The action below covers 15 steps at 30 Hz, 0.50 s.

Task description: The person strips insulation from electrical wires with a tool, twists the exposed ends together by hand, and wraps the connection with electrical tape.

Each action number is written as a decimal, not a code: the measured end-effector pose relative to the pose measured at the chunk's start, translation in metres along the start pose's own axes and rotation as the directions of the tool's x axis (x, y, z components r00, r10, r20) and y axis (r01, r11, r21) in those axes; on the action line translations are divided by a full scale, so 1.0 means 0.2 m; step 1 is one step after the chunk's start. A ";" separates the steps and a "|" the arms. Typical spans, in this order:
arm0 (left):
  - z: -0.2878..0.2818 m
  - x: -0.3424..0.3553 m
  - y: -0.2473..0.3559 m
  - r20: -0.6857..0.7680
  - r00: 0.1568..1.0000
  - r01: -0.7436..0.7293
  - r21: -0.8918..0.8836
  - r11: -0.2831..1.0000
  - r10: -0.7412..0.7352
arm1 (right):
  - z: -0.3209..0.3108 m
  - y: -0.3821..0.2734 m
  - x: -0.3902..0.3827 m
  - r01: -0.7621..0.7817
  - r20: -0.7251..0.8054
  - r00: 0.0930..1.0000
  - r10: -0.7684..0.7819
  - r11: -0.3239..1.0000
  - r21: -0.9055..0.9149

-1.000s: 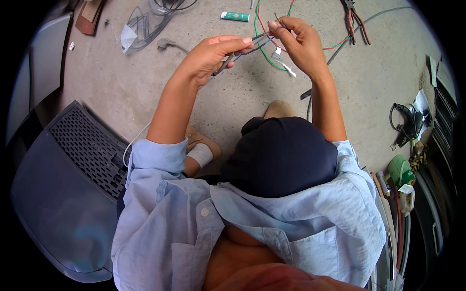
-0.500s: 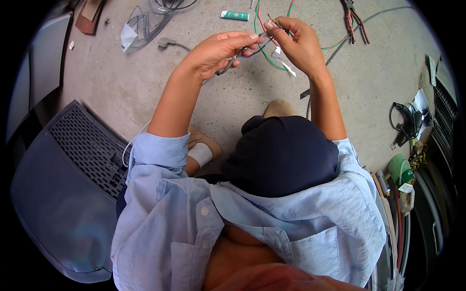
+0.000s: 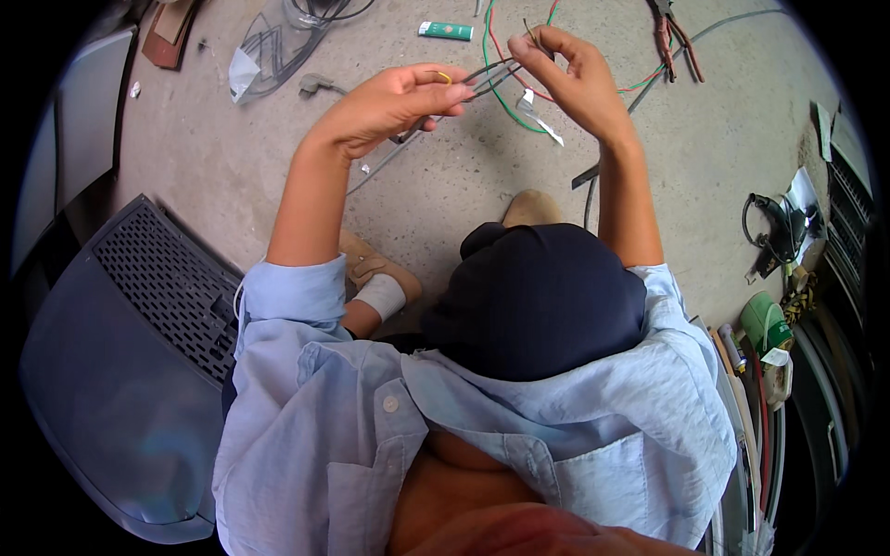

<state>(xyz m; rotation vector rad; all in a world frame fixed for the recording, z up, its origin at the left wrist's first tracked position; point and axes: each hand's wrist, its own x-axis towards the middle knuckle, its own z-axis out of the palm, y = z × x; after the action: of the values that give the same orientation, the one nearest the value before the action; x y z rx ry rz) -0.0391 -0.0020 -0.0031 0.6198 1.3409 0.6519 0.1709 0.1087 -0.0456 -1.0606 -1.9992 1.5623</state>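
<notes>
My left hand grips a dark grey cable, with a short yellow wire showing beside the fingers and more grey cable trailing below. Up and to the right of it, my right hand pinches the other part of the cable between thumb and index finger, where a thin wire end sticks up. Two dark strands run between the hands. Beneath them on the floor lie red and green wires and a torn white strip.
Pliers, a green-and-white packet, a grey plug and bagged cable lie on the concrete floor. A dark perforated casing stands at left; a black tool and green container are at right.
My left hand first shifted slightly, then moved left and down, lengthening the cable between my hands. The yellow wire now shows above my left fingers. My right hand has risen slightly.
</notes>
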 end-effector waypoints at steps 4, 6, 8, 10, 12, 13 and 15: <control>-0.17 -0.04 0.03 0.004 1.000 0.019 0.097 0.995 -0.020 | -0.06 0.01 0.02 0.290 0.133 0.947 -0.293 0.956 0.042; -0.23 -0.07 0.06 -0.029 0.999 0.029 0.100 0.995 -0.027 | -0.05 0.02 0.03 0.317 0.165 0.934 -0.317 0.948 0.029; -0.25 -0.11 0.12 -0.076 0.997 0.037 0.136 0.990 -0.027 | -0.01 0.08 0.05 0.264 0.168 0.946 -0.278 0.959 0.100; -0.26 -0.14 0.16 -0.106 0.994 0.043 0.215 0.976 -0.020 | 0.00 0.07 0.06 0.136 0.186 0.966 -0.179 0.965 0.225; -0.27 -0.16 0.18 -0.110 0.994 0.036 0.262 0.964 -0.008 | -0.01 0.05 0.07 0.031 0.213 0.973 -0.088 0.966 0.258; -0.26 -0.17 0.18 -0.104 0.994 0.000 0.318 0.948 0.035 | -0.02 0.03 0.06 -0.008 0.226 0.973 -0.046 0.973 0.231; -0.24 -0.17 0.18 -0.082 0.990 -0.072 0.426 0.902 0.118 | -0.03 0.02 0.06 -0.058 0.236 0.972 0.018 0.985 0.162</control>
<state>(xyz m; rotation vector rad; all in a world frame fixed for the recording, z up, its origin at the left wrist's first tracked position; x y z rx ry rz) -0.0921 -0.0022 0.0401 1.0183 1.5756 0.4762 0.1694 0.1221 -0.0484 -0.8889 -1.9592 1.9167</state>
